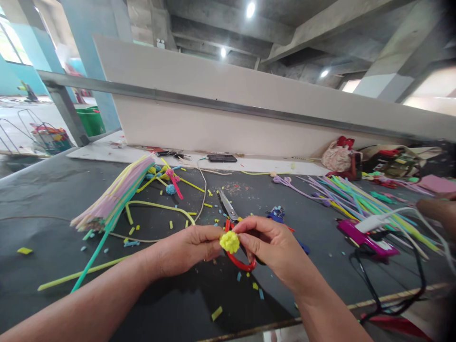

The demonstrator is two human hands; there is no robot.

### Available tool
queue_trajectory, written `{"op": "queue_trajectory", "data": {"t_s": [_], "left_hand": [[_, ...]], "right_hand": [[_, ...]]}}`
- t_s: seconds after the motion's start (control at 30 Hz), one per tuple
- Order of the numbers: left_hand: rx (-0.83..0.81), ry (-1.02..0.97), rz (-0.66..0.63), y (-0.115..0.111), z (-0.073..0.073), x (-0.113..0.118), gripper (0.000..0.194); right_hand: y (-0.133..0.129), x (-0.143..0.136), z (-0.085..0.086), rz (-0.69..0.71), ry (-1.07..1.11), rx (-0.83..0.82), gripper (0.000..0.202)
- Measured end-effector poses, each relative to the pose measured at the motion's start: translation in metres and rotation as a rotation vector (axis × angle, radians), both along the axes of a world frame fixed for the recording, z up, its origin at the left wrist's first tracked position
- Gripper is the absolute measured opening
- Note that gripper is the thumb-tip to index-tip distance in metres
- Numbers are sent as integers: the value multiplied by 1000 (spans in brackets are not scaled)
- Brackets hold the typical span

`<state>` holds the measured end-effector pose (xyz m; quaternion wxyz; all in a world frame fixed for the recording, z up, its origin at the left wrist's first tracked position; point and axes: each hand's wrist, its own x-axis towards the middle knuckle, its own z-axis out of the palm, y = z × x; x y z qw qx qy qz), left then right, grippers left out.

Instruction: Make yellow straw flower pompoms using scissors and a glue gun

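Note:
Between my two hands is a small yellow pipe-cleaner flower (pixel 229 242), round and bumpy. My left hand (pixel 201 244) pinches it from the left, and my right hand (pixel 261 237) grips its right edge with thumb and forefinger. Right beneath lie red-handled scissors (pixel 228 206), blades pointing away, their handles partly hidden by the flower and my fingers. A bent light-yellow pipe cleaner (pixel 160 205) rests left of the scissors. Short yellow and blue clippings (pixel 216 312) are scattered around my hands on the dark tabletop.
A thick pipe-cleaner bundle (pixel 117 192) lies at left, with a blue pompom (pixel 170 189) near it. More coloured pipe cleaners (pixel 356 190) spread at right beside a magenta power strip (pixel 370 240). A phone (pixel 222 158) lies at the back. Another person's hand (pixel 440 213) shows at the right edge.

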<state>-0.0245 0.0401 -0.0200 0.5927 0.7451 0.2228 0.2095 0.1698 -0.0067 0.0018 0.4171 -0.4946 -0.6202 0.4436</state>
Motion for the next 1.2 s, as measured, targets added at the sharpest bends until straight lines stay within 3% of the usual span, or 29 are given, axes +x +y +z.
{"op": "queue_trajectory", "data": {"t_s": [0.23, 0.37, 0.5, 0.63, 0.87, 1.03, 1.2], "left_hand": [[256, 51, 52, 0, 5, -1, 31], [427, 122, 48, 0, 6, -2, 30], [536, 210, -36, 1, 8, -6, 28], [432, 198, -124, 1, 10, -9, 25], [151, 102, -16, 4, 12, -8, 25], [146, 88, -31, 7, 11, -11, 30], [-3, 29, -49, 5, 8, -10, 31]], "right_hand": [[-4, -2, 10, -46, -344, 383, 7], [-3, 1, 12, 2, -412, 404, 10], [-3, 3, 12, 61, -487, 371, 12], [-4, 5, 10, 115, -509, 353, 12], [-4, 2, 11, 103, -465, 391, 10], [-6, -2, 13, 116, -406, 637, 10], [-7, -3, 11, 77, -457, 833, 9]]}}
